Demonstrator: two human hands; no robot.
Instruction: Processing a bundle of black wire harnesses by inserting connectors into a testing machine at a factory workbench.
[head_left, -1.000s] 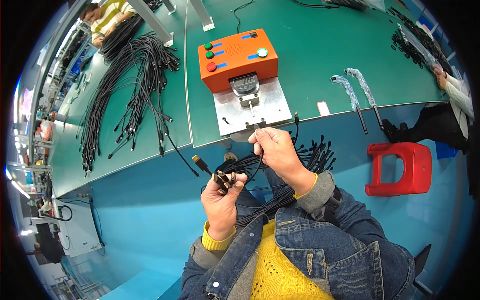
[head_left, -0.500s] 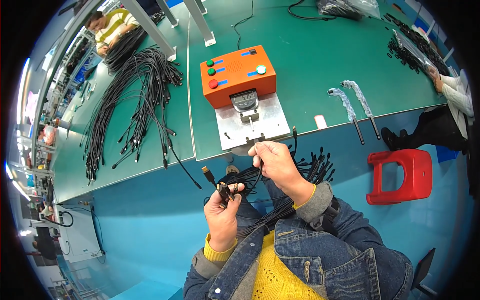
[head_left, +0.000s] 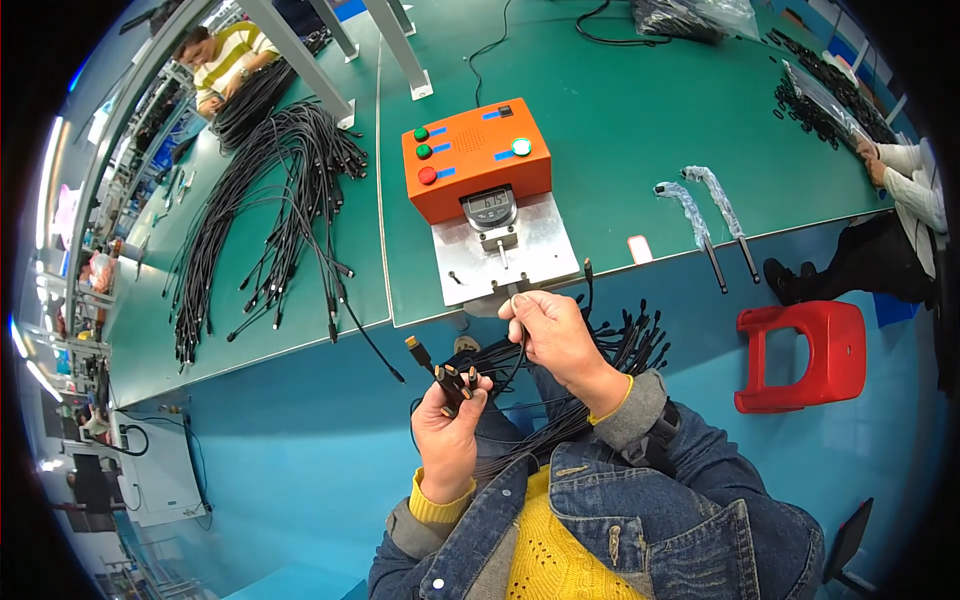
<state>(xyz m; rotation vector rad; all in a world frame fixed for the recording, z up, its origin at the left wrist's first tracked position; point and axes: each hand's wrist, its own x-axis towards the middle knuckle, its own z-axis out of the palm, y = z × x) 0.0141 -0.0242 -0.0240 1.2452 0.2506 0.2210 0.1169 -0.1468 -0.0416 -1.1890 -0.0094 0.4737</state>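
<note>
My right hand (head_left: 560, 338) pinches a black cable's plug end (head_left: 514, 293) against the front edge of a silver metal plate (head_left: 540, 232). On that plate sits a small digital gauge (head_left: 490, 207) with a thin rod pointing toward me, in front of an orange box (head_left: 480, 150) with coloured buttons. Lower and to the left, my left hand (head_left: 448, 432) is closed around several black cable plugs (head_left: 455, 385), their metal tips pointing up. More black cables (head_left: 635, 340) lie across my lap, their plugs fanned out on the right.
A large bundle of black cables (head_left: 270, 190) lies on the green table (head_left: 630, 120) at left. Two plastic-wrapped black rods (head_left: 705, 225) overhang the table edge, near a red stool (head_left: 800, 355). One person works at the far left; another person's hands (head_left: 875, 165) show at far right.
Both my hands keep the same grips and nearly the same places. The view has shifted very slightly.
</note>
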